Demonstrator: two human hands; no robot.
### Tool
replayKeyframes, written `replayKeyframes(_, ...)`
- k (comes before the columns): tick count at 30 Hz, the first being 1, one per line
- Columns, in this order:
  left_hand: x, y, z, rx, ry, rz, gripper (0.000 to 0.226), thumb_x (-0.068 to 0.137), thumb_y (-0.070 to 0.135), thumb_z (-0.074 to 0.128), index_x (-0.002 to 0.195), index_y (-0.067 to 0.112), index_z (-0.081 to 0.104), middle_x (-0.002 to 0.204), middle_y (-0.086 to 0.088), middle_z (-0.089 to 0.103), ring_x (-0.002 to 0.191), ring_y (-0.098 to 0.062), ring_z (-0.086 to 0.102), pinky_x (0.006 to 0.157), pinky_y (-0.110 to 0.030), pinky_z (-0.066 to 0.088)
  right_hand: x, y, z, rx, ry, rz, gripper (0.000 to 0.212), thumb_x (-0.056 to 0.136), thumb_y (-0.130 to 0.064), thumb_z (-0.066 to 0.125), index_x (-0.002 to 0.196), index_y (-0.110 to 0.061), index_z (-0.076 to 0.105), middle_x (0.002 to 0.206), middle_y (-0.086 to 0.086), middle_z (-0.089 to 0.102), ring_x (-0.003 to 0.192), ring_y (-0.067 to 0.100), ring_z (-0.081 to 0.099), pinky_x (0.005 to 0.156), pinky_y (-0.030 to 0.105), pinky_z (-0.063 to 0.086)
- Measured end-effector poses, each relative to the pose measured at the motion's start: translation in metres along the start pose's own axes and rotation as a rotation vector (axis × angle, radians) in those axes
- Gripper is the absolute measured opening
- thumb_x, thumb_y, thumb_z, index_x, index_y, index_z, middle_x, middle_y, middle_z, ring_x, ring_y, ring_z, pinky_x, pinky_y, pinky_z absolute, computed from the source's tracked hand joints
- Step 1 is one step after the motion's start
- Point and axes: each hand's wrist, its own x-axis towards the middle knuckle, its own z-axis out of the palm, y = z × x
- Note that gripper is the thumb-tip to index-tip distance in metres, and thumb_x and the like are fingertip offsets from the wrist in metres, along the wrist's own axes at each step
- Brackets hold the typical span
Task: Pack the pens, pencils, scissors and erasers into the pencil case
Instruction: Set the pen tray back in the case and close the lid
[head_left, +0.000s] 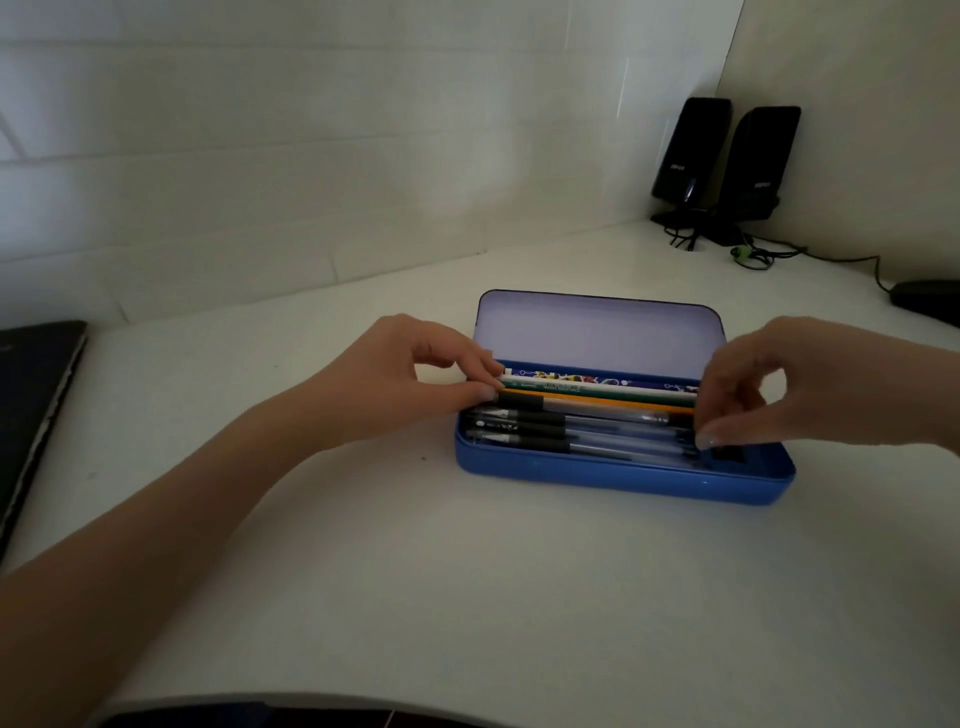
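A blue pencil case (618, 475) lies open on the white desk, its lid (597, 332) standing up at the back. Inside, several clear pens with black caps (582, 431) lie side by side at the front. Behind them a bundle of pencils (597, 391), green-and-white, orange and patterned blue, is held level over the case. My left hand (410, 384) pinches the bundle's left end. My right hand (810, 389) holds its right end, fingertips down in the case. No scissors or erasers can be made out.
Two black speakers (727, 166) with cables stand in the back right corner. A dark flat device (930, 301) lies at the right edge. A black laptop (31, 415) sits at the left edge. The wall runs close behind the case.
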Motion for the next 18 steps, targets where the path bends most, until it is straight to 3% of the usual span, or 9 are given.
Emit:
replayKeyframes(2, 0.0, 0.001, 0.004, 0.048, 0.043, 0.011, 0.016, 0.073, 0.012, 0.077, 0.073, 0.028, 0.073, 0.09, 0.016, 0.073, 0.094, 0.003, 0.065, 0.09, -0.017, 0.047, 0.003, -0.001, 0.003, 0.004, -0.02, 0.054, 0.033, 0.052, -0.064, 0.065, 0.065, -0.034, 0.071, 0.065, -0.014, 0.068, 0.064, 0.005, 0.06, 0.076, 0.033, 0.053)
replayKeyframes(5, -0.001, 0.003, 0.007, 0.065, 0.069, 0.009, 0.023, 0.074, 0.01, 0.076, 0.069, 0.032, 0.07, 0.089, 0.017, 0.073, 0.092, 0.002, 0.066, 0.092, -0.026, 0.048, 0.006, -0.002, 0.007, -0.006, -0.001, 0.147, 0.019, 0.065, -0.05, 0.073, 0.061, -0.032, 0.069, 0.061, -0.024, 0.065, 0.062, -0.004, 0.058, 0.062, 0.018, 0.045)
replayKeyframes(8, -0.001, 0.005, 0.009, 0.061, 0.086, 0.006, 0.027, 0.073, 0.008, 0.076, 0.064, 0.031, 0.068, 0.087, 0.018, 0.072, 0.09, 0.0, 0.066, 0.088, -0.028, 0.05, 0.008, 0.0, 0.008, 0.009, 0.051, 0.211, 0.018, 0.066, -0.05, 0.072, 0.063, -0.033, 0.072, 0.062, -0.024, 0.068, 0.061, -0.004, 0.06, 0.06, 0.016, 0.043)
replayKeyframes(12, -0.002, 0.003, 0.013, 0.038, 0.095, -0.009, 0.016, 0.074, 0.007, 0.075, 0.065, 0.02, 0.07, 0.086, 0.014, 0.072, 0.091, -0.005, 0.067, 0.082, -0.029, 0.054, 0.008, -0.006, 0.011, 0.053, 0.033, 0.211, 0.011, 0.069, -0.044, 0.073, 0.062, -0.034, 0.072, 0.062, -0.025, 0.068, 0.062, -0.009, 0.059, 0.06, 0.015, 0.04)
replayKeyframes(18, -0.001, 0.004, 0.015, 0.035, 0.11, 0.003, 0.028, 0.075, 0.007, 0.073, 0.06, 0.029, 0.065, 0.083, 0.014, 0.071, 0.089, -0.011, 0.067, 0.068, -0.022, 0.052, 0.005, -0.012, 0.011, 0.076, -0.02, 0.204, 0.014, 0.073, -0.041, 0.071, 0.064, -0.03, 0.07, 0.057, -0.024, 0.064, 0.054, -0.009, 0.055, 0.058, 0.014, 0.038)
